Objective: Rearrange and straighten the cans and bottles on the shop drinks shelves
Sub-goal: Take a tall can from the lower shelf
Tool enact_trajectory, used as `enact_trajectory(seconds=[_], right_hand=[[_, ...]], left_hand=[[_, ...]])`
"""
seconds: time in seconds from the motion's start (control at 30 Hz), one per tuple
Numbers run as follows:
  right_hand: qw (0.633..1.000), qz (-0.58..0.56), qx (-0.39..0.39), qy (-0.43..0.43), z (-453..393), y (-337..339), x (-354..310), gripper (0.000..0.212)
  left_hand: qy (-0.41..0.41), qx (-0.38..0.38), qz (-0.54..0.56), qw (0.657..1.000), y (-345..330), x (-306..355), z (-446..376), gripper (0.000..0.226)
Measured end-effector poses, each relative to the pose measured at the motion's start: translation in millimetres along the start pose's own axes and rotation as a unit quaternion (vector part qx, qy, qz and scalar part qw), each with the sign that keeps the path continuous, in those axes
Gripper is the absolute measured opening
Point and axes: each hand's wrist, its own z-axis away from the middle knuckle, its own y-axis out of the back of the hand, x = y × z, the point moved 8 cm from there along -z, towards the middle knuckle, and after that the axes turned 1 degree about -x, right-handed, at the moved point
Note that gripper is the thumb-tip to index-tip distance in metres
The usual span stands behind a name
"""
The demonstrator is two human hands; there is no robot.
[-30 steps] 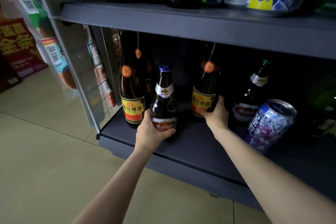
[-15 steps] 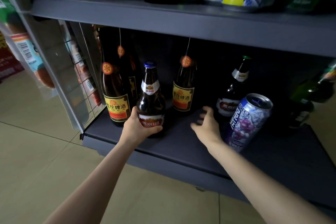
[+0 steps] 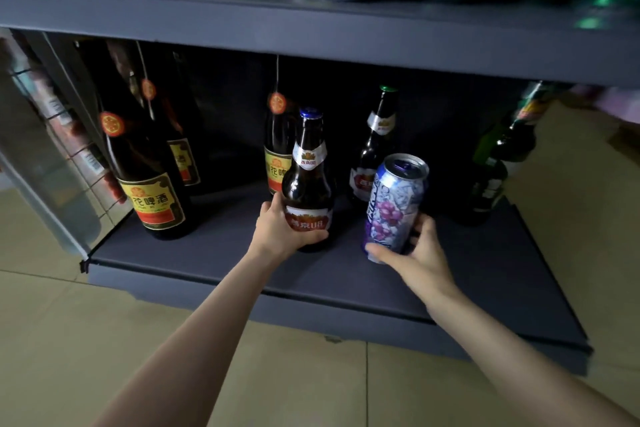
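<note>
My left hand (image 3: 278,230) grips the base of a brown beer bottle with a blue cap (image 3: 307,180), standing mid-front on the dark bottom shelf (image 3: 214,253). Around the bottom of a tilted blue-and-purple grape can (image 3: 394,203) my right hand (image 3: 417,255) is closed. Just behind stand a yellow-labelled dark bottle (image 3: 275,152) and a green-capped brown bottle (image 3: 372,149). Two large yellow-labelled bottles (image 3: 145,177) are at the left.
A green bottle (image 3: 495,166) stands near the shelf's right end. The upper shelf (image 3: 311,28) overhangs close above the bottle tops and carries several cans and bottles. A wire mesh side panel (image 3: 62,149) closes the left end. Tiled floor lies below.
My left hand slid the blue-capped bottle rightward along the shelf. My right hand let go of the yellow-labelled bottle, moved right and closed on the grape can.
</note>
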Motion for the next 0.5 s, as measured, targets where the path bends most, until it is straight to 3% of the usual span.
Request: enact_trajectory(seconds=[0.3, 0.5], right_hand=[[0.995, 0.025, 0.094, 0.002, -18.4, 5.6, -1.0, 0.067], [0.995, 0.032, 0.091, -0.005, -24.0, 25.2, 6.5, 0.069]], left_hand=[[0.009, 0.044, 0.009, 0.999, -25.2, 34.6, -6.3, 0.066], [0.026, 0.054, 0.017, 0.998, -34.9, 38.4, -19.8, 0.066]])
